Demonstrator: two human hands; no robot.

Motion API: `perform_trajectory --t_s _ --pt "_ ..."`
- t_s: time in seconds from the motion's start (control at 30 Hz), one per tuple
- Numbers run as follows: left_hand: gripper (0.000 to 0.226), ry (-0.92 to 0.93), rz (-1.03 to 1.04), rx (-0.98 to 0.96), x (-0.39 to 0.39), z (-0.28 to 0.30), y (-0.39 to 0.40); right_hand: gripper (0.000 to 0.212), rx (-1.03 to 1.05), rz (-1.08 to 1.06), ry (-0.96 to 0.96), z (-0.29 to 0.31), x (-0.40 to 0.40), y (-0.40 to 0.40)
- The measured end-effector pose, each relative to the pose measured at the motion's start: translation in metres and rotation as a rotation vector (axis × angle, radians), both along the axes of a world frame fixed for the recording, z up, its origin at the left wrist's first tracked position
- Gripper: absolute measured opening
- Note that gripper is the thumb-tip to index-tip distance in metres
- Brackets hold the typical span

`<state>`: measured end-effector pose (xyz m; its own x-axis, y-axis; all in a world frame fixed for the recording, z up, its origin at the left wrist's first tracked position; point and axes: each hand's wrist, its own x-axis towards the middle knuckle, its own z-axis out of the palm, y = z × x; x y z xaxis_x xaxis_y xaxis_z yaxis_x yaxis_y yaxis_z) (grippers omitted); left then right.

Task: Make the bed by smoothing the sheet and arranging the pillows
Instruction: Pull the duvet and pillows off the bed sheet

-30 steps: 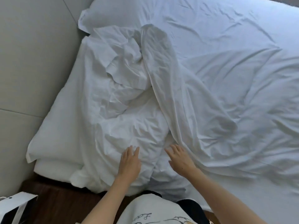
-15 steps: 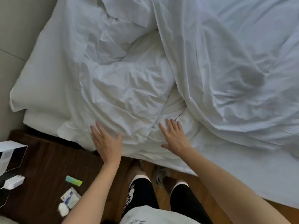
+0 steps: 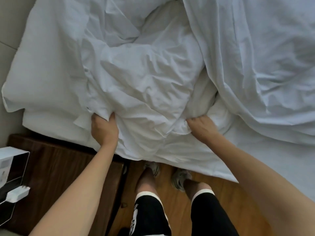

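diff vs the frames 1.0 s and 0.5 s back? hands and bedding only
Both hands went from lying flat and open on the crumpled sheet to gripping it: the left hand now bunches fabric at the near edge, the right hand pinches a fold further right. Both slid back toward the bed's near edge. The pillow at left and the folded-over cover at right look unchanged.

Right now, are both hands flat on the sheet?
No, the left hand and the right hand each grip a bunch of the crumpled white sheet with curled fingers.
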<state>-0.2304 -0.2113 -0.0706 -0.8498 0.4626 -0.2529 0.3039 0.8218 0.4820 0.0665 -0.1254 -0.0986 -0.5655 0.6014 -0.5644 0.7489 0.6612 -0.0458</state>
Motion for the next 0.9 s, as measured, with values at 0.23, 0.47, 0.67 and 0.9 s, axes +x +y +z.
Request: perform_trajectory --t_s 0.23,0.47,0.67,0.9 --pt "0.028 0.394 -0.561 -0.115 -0.05 0.099 0.033 0.013 -0.13 0.143 -0.152 0.114 0.05 -0.004" --pt "0.035 0.483 -0.67 -0.16 -0.122 0.166 0.042 0.037 -0.085 0.239 -0.248 0.232 0.143 0.025" --pt "0.03 0.182 -0.634 -0.39 -0.098 0.136 0.021 0.04 -0.077 0.179 -0.737 0.193 0.146 0.015" --pt "0.058 -0.375 -0.349 -0.362 -0.067 0.088 -0.017 0.064 -0.263 -0.553 -0.119 0.137 0.017 -0.053"
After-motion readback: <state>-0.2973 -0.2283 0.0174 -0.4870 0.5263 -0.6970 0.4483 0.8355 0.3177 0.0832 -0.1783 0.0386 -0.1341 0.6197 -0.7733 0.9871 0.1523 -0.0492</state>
